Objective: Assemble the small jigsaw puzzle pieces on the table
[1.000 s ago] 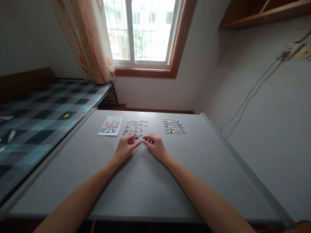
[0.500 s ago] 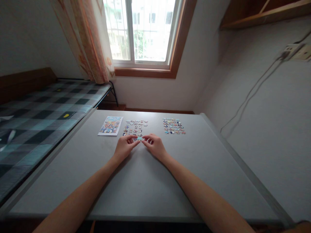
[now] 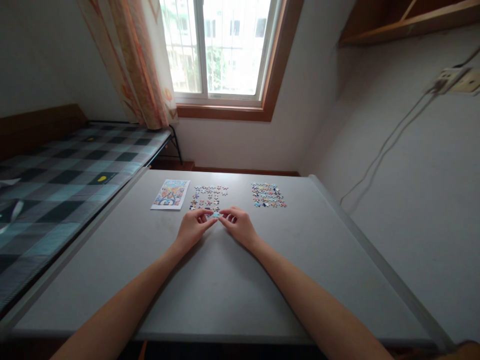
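At the centre of the frame, the left hand and right hand hold a light-blue puzzle piece at their fingertips above the grey worktop. Just beyond lies one group of pieces, with a printed picture left of it and a second group right. A checked mattress fills the left edge.

Head view, tilted down, facing window

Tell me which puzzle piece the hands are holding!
The light-blue piece, held between the left hand and the right hand. The other pieces in sight lie in two groups on the table.
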Action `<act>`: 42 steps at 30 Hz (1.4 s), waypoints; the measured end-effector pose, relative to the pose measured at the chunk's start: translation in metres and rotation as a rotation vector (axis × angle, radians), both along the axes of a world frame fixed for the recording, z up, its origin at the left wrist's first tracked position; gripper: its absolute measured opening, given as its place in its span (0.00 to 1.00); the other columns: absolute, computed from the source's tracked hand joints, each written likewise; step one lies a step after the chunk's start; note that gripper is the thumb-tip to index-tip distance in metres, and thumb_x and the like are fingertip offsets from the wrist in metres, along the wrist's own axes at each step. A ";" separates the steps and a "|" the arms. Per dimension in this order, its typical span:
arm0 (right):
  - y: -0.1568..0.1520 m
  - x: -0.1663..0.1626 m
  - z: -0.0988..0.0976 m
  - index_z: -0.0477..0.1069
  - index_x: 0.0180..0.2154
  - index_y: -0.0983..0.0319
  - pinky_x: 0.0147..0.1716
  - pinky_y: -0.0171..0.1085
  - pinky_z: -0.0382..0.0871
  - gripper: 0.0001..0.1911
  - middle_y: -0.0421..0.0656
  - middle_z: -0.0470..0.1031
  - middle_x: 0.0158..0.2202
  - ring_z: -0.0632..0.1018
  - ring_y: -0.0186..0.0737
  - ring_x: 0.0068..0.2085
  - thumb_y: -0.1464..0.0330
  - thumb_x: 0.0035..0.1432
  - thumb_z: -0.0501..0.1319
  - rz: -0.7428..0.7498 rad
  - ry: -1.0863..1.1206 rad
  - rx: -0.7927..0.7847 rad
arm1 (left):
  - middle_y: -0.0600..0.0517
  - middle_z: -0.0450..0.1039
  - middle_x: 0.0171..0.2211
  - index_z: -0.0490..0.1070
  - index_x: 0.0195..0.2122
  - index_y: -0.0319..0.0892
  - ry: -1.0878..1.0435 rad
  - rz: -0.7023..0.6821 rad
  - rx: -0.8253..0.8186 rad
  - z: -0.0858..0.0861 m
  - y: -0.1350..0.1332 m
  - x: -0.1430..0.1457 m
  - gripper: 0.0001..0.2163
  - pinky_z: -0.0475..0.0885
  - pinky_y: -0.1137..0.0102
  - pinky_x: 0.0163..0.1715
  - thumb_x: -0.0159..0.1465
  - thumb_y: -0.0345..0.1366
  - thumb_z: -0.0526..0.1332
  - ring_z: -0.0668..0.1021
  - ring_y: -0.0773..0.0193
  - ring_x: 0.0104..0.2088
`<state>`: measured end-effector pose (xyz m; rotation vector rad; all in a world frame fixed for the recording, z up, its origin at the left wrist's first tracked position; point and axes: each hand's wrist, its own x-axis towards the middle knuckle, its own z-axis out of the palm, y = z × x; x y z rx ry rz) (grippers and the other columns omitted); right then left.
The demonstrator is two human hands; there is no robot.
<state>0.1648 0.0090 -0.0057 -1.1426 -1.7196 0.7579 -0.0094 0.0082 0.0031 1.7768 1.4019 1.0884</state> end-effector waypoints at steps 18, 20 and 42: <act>0.006 0.010 0.000 0.76 0.35 0.61 0.32 0.33 0.67 0.08 0.41 0.73 0.29 0.72 0.32 0.28 0.65 0.55 0.61 -0.032 -0.103 0.083 | 0.58 0.63 0.17 0.76 0.38 0.39 0.039 0.004 0.019 -0.001 0.000 -0.001 0.18 0.58 0.76 0.19 0.52 0.47 0.64 0.64 0.71 0.19; 0.010 0.018 0.002 0.76 0.35 0.61 0.35 0.34 0.67 0.07 0.41 0.73 0.30 0.72 0.33 0.30 0.66 0.55 0.61 -0.078 -0.178 0.125 | 0.57 0.65 0.18 0.76 0.34 0.40 0.104 -0.009 0.030 0.000 -0.001 -0.002 0.15 0.59 0.76 0.20 0.53 0.46 0.64 0.65 0.71 0.19; 0.022 0.035 -0.004 0.77 0.35 0.59 0.40 0.37 0.62 0.08 0.42 0.72 0.30 0.71 0.37 0.35 0.65 0.53 0.63 -0.176 -0.459 0.064 | 0.56 0.68 0.19 0.77 0.30 0.43 0.304 -0.071 0.008 0.005 -0.006 0.001 0.09 0.60 0.74 0.24 0.55 0.41 0.60 0.67 0.69 0.21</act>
